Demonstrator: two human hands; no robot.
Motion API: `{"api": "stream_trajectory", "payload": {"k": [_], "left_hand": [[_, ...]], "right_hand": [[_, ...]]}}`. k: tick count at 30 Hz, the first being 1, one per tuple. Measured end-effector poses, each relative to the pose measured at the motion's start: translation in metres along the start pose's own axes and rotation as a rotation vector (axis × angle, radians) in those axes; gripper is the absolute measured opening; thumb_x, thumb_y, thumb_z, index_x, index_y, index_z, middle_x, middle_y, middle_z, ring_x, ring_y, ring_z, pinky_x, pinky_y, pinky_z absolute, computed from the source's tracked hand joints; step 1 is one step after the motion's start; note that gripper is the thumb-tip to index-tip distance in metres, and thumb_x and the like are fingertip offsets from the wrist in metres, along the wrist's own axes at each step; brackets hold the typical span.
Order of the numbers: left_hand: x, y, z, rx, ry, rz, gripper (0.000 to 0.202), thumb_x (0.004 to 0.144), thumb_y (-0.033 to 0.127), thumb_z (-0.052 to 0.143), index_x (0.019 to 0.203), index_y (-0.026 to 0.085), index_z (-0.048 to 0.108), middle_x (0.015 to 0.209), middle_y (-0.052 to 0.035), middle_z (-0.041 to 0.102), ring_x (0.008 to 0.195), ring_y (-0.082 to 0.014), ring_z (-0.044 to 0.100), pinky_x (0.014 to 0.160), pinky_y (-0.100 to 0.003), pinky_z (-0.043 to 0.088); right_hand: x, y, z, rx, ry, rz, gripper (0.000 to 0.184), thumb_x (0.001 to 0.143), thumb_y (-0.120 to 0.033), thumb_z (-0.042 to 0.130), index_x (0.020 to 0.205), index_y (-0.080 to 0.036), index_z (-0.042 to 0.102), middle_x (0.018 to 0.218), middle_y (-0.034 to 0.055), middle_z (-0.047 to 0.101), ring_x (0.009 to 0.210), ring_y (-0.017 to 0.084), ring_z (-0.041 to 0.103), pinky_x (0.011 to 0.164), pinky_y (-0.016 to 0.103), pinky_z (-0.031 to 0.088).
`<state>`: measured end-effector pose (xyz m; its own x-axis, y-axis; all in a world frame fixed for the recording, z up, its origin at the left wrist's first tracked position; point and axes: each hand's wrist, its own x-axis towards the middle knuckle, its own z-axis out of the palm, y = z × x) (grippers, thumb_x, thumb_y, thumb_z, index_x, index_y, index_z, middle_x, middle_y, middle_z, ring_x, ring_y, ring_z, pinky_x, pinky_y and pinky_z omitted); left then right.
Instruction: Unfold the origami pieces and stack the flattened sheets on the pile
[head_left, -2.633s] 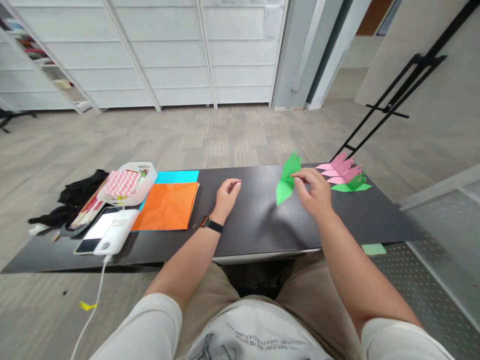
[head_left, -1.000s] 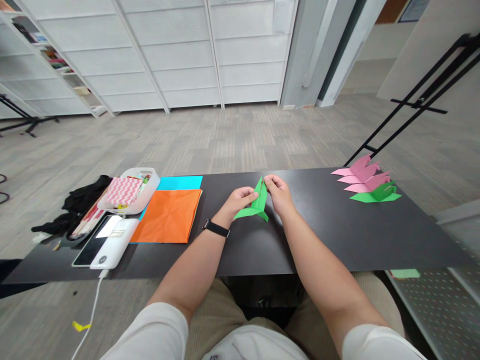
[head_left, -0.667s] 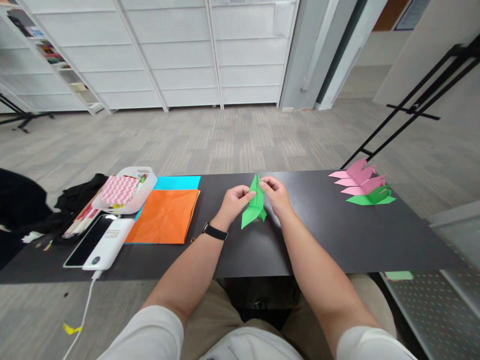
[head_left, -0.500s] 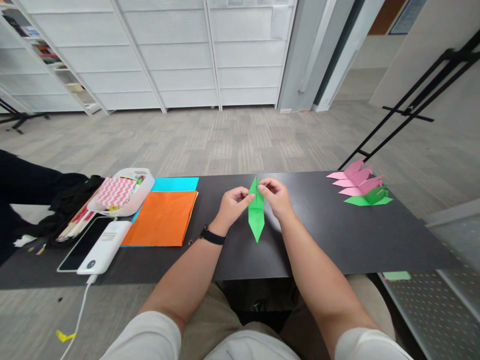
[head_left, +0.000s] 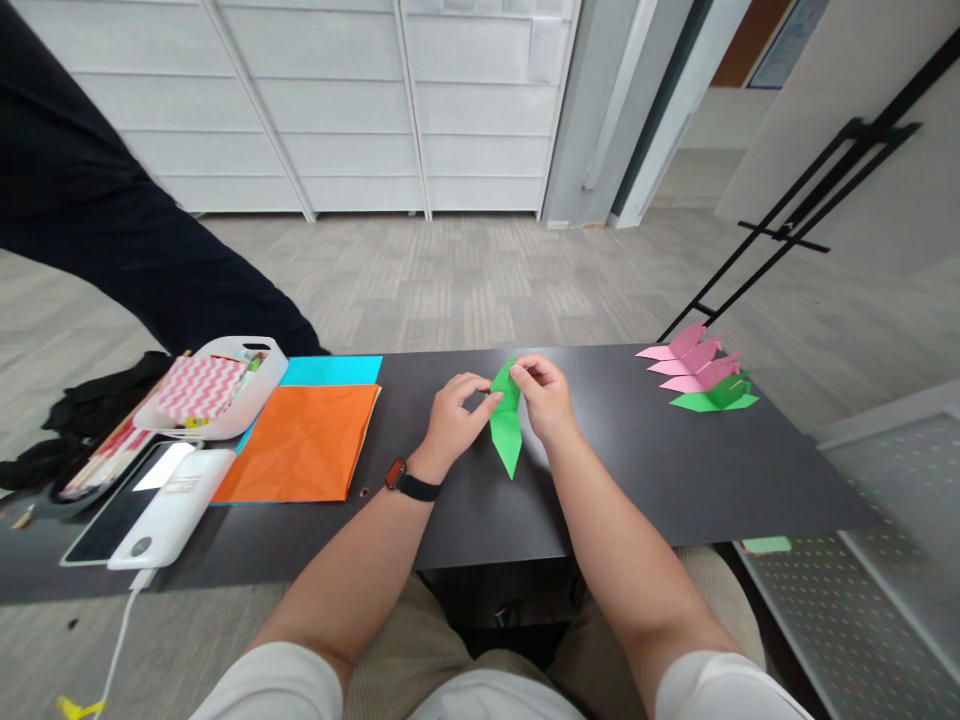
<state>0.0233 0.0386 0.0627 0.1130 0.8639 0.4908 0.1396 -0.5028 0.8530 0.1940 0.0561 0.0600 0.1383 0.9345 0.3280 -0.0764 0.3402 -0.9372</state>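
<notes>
A folded green paper piece [head_left: 507, 430], long and pointed at its near end, is held just above the black table [head_left: 637, 480]. My left hand [head_left: 452, 420] pinches its upper left edge, and my right hand [head_left: 545, 398] pinches its top from the right. Both hands are closed on the paper, thumbs and fingers pressed together near its far tip. A watch sits on my left wrist.
Finished pink and green folded pieces [head_left: 697, 375] lie at the far right. An orange sheet [head_left: 300, 455] over a blue sheet [head_left: 337, 370], a white basket [head_left: 217, 385], a phone and a white power bank [head_left: 169, 505] lie left. Another person's dark-clothed limb [head_left: 112, 230] crosses the upper left.
The green piece came from the right to the table's middle, both hands took it, and it turned point-down toward me. A dark-clothed person has entered from the left.
</notes>
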Motion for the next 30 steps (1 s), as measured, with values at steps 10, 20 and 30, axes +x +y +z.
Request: {"api": "stream_trajectory", "payload": {"k": [10,20,30], "left_hand": [[0.002,-0.007,0.0,0.018,-0.023,-0.022,0.01,0.089,0.034,0.082,0.084,0.026,0.079,0.088,-0.0042,0.075,0.089,-0.0246,0.067,0.092,-0.038,0.049],[0.006,-0.011,-0.005,-0.047,0.103,-0.045,0.017,0.091,0.039,0.08,0.085,0.023,0.078,0.09,-0.0039,0.074,0.088,-0.022,0.066,0.089,-0.034,0.051],[0.008,-0.015,-0.008,-0.01,0.128,-0.005,0.033,0.089,0.041,0.084,0.119,0.026,0.08,0.125,-0.01,0.072,0.118,-0.026,0.067,0.104,-0.038,0.053]], "right_hand": [[0.001,0.003,-0.004,-0.072,0.012,-0.044,0.041,0.085,-0.067,0.077,0.085,-0.027,0.066,0.08,0.0012,0.068,0.076,0.02,0.062,0.071,0.035,0.054],[0.004,0.005,-0.008,-0.325,-0.16,-0.17,0.025,0.089,-0.049,0.078,0.102,-0.029,0.076,0.107,0.0059,0.076,0.104,0.026,0.07,0.102,0.046,0.054],[0.008,0.01,-0.012,-0.311,-0.05,-0.169,0.013,0.087,-0.038,0.08,0.082,-0.026,0.078,0.093,0.0041,0.075,0.089,0.022,0.069,0.085,0.038,0.054]]}}
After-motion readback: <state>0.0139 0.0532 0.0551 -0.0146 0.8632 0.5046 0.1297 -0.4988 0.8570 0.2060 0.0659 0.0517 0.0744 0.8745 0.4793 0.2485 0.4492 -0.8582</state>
